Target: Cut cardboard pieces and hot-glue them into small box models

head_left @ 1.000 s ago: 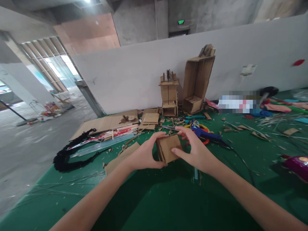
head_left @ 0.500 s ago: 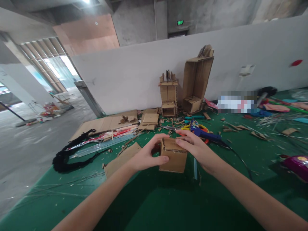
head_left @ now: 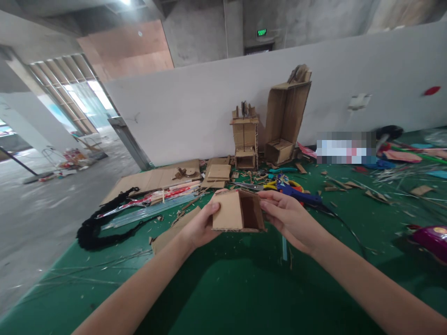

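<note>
Two bare hands are gripping one small open-sided brown cardboard box (head_left: 238, 211), holding it up just above the green table mat (head_left: 244, 288), out past the middle toward the far edge. The left hand (head_left: 200, 226) is clamping the box's flat left panel, thumb on top and fingers tucked underneath. The right hand (head_left: 284, 215) is pinching the right wall, fingertips curling over the upper rim. The box's dark hollow is facing up and toward the right hand.

Just beyond the right hand, a blue hot-glue gun (head_left: 296, 194) is lying on the mat, its black cord trailing off toward the right edge, with yellow-handled scissors (head_left: 270, 185) resting beside it. Along the far edge, against the white partition wall (head_left: 195, 111), a small cardboard tower model (head_left: 245, 137) is standing upright, and a taller open cardboard box (head_left: 287, 116) is leaning beside it. Flat brown cardboard sheets (head_left: 157, 179) are lying toward the far left corner, a fuzzy black cord (head_left: 101, 223) is curling along the left edge, and a flat cardboard piece (head_left: 172, 230) is sitting just under the left wrist. Over at the right edge, a shiny purple object (head_left: 431, 239) is only partly showing.
</note>
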`<state>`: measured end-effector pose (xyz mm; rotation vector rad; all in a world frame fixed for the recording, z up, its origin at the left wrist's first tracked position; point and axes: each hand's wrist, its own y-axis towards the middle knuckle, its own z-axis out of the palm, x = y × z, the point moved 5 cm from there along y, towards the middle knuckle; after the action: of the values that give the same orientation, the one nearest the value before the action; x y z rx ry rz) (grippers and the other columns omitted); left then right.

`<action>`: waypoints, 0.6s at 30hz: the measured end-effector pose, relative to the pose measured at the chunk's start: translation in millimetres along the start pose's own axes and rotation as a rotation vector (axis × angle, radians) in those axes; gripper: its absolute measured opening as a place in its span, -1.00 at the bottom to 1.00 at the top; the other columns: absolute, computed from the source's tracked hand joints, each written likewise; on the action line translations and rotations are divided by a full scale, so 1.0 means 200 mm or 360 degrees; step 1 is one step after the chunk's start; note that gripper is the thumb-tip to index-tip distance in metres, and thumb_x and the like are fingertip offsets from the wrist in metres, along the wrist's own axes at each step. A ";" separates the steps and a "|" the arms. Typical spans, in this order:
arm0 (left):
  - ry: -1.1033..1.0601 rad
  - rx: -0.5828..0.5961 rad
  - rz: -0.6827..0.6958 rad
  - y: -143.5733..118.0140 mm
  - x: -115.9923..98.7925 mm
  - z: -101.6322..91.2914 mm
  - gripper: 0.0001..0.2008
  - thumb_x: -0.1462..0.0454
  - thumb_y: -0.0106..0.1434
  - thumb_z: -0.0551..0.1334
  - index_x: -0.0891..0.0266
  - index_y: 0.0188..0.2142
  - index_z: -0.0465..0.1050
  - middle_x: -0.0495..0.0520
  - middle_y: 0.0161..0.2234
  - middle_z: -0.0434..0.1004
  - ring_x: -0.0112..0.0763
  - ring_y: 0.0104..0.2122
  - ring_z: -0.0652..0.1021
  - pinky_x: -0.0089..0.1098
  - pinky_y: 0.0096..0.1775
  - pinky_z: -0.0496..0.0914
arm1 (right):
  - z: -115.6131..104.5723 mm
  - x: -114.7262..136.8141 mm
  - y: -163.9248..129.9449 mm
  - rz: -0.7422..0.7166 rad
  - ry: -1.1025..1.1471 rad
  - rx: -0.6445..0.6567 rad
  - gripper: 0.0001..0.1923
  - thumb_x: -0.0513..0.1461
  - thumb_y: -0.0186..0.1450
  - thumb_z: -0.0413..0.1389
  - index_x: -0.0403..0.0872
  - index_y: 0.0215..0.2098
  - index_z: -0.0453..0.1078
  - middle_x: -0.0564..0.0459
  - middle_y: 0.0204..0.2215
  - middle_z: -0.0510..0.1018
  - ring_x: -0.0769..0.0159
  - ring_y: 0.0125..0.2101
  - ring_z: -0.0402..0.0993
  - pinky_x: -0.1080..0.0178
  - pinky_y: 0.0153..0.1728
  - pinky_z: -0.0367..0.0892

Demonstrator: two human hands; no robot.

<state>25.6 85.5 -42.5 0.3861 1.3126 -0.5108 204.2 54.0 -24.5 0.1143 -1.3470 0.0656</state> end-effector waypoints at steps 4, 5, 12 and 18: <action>-0.0191 0.0012 -0.0080 0.00 0.03 -0.01 -0.17 -0.11 -0.03 0.19 0.20 0.17 0.08 0.21 0.05 0.38 0.04 0.06 0.37 -0.05 0.00 0.33 | 0.00 -0.02 0.00 0.0015 0.0095 -0.0020 -0.76 -0.13 0.11 0.23 -0.02 -0.28 0.36 0.08 -0.37 0.55 0.37 -0.39 0.50 0.29 -0.35 0.43; -0.0224 0.0019 -0.0091 -0.01 0.03 -0.01 -0.17 -0.10 -0.04 0.21 0.20 0.16 0.10 0.21 0.06 0.38 0.05 0.06 0.37 -0.05 0.00 0.34 | 0.01 -0.02 0.00 0.0027 0.0141 -0.0019 -0.77 -0.14 0.10 0.24 -0.02 -0.30 0.37 0.09 -0.39 0.54 0.39 -0.40 0.49 0.30 -0.36 0.42; -0.0132 0.0085 0.0105 -0.04 -0.03 0.00 -0.26 -0.08 -0.01 0.23 0.04 0.14 0.08 0.12 0.10 0.32 -0.04 0.04 0.40 -0.09 -0.04 0.37 | 0.04 0.01 -0.02 0.0022 0.0240 0.0085 -0.82 -0.20 0.10 0.25 -0.01 -0.33 0.37 0.15 -0.42 0.55 0.43 -0.36 0.49 0.33 -0.29 0.39; -0.0092 0.0060 0.0101 -0.04 -0.03 0.00 -0.21 -0.09 -0.07 0.27 0.04 0.12 0.10 0.13 0.03 0.36 -0.07 -0.04 0.45 -0.11 -0.09 0.39 | 0.04 0.02 -0.02 -0.0001 0.0142 0.0050 -0.75 -0.16 0.06 0.27 -0.02 -0.35 0.34 0.16 -0.44 0.53 0.44 -0.40 0.47 0.33 -0.33 0.38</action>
<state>19.7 80.5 -35.7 0.4400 1.2328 -0.4902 198.2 48.6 -18.4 0.1369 -1.2569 0.0907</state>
